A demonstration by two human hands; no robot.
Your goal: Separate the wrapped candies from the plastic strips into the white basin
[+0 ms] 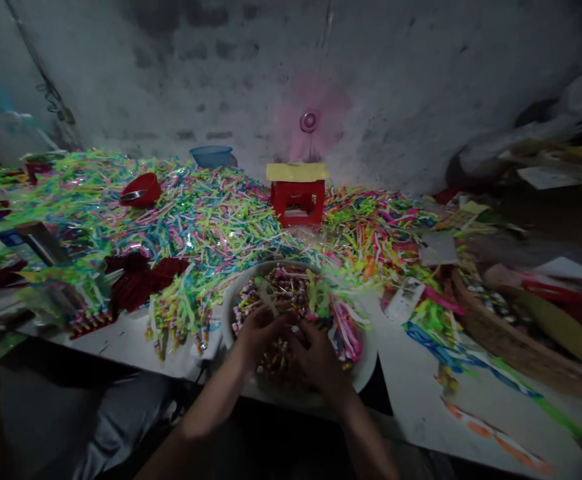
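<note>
A wide pale basin (368, 360) stands in front of me, holding many small pink, yellow and brown pieces (285, 277) and some colourful strips. My left hand (261, 331) is over the basin with its fingers closed, and a pale greenish strip (267, 293) rises from them. Close beside it, my right hand (318, 353) has its fingers bent together, nearly meeting the left fingertips. A tiny whitish piece (295, 328) shows between the hands; what the right fingers grip is too dark to make out. Pink strips (347, 330) lie in the basin right of my hands.
Heaps of green, blue and pink strips (211, 217) cover the table behind the basin. A red stool (298, 203), red bowl (141, 191) and blue bowl (211, 156) stand among them. Bundled strips (181, 320) lie left; a brown-rimmed container (501, 340) is right. Another person's leg (125, 420) shows at lower left.
</note>
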